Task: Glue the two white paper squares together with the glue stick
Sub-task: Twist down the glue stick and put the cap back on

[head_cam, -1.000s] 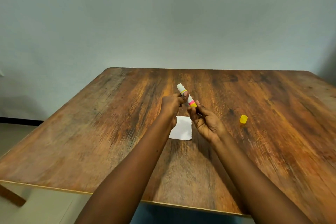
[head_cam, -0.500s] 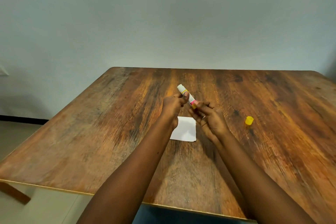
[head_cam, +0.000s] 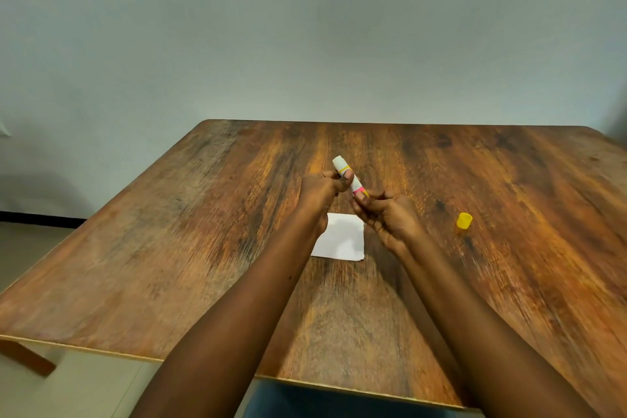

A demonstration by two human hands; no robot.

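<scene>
My left hand (head_cam: 319, 193) grips the upper part of a white glue stick (head_cam: 349, 176) with yellow and pink bands, held tilted above the table. My right hand (head_cam: 386, 217) pinches the stick's lower, yellow-pink end with its fingertips. The stick's far end is uncapped and white. Below both hands a white paper square (head_cam: 341, 241) lies flat on the wooden table (head_cam: 169, 248); a thin edge under it suggests a second sheet, but I cannot tell for sure. My left wrist covers the paper's left corner.
The yellow cap (head_cam: 463, 221) stands on the table to the right of my right hand. The table's near edge runs across the bottom, with floor beyond it on the left. A plain wall stands behind the far edge.
My right hand's fingers have closed round the stick's lower end, where a second ago the palm lay open beneath it. The left hand's hold is unchanged. The camera view shifted slightly.
</scene>
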